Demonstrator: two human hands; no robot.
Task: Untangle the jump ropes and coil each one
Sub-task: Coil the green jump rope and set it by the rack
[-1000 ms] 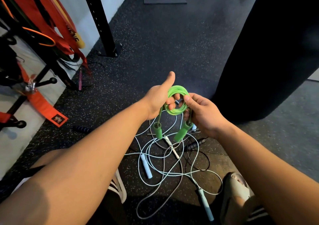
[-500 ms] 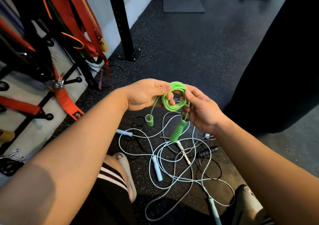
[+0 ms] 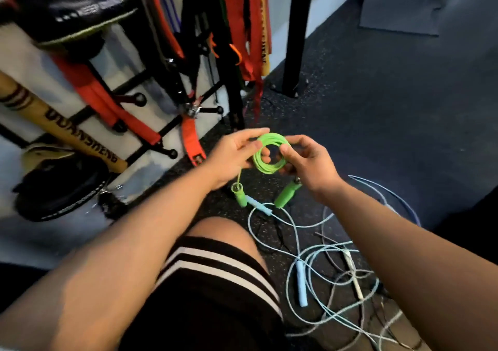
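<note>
Head view, looking down: both hands hold a bright green plastic jump rope (image 3: 270,153), wound into a small tight coil and lifted above the floor in front of the person's knee. The left hand (image 3: 234,154) pinches the coil's left edge, thumb in front and fingers behind, some of them showing through the ring. The right hand (image 3: 310,162) pinches the right edge the same way, its thumb pressed on the front strands. Two green handles hang below the coil on short lengths of cord: one handle (image 3: 239,195) under the left hand, the other handle (image 3: 287,195) under the right wrist.

On the dark speckled rubber floor (image 3: 377,121), beneath and to the right, lies a loose tangle of pale blue jump-rope cord (image 3: 323,278), with thin dark cord running through it. A pale blue handle (image 3: 301,283) and a white handle (image 3: 353,275) lie within the tangle. Another pale blue handle (image 3: 258,205) lies just beside the hanging green ones.

Black shorts with white stripes (image 3: 215,283) fill the lower centre. To the left stands a black rack hung with orange straps (image 3: 188,140), and a black upright post (image 3: 296,32) rises behind.
</note>
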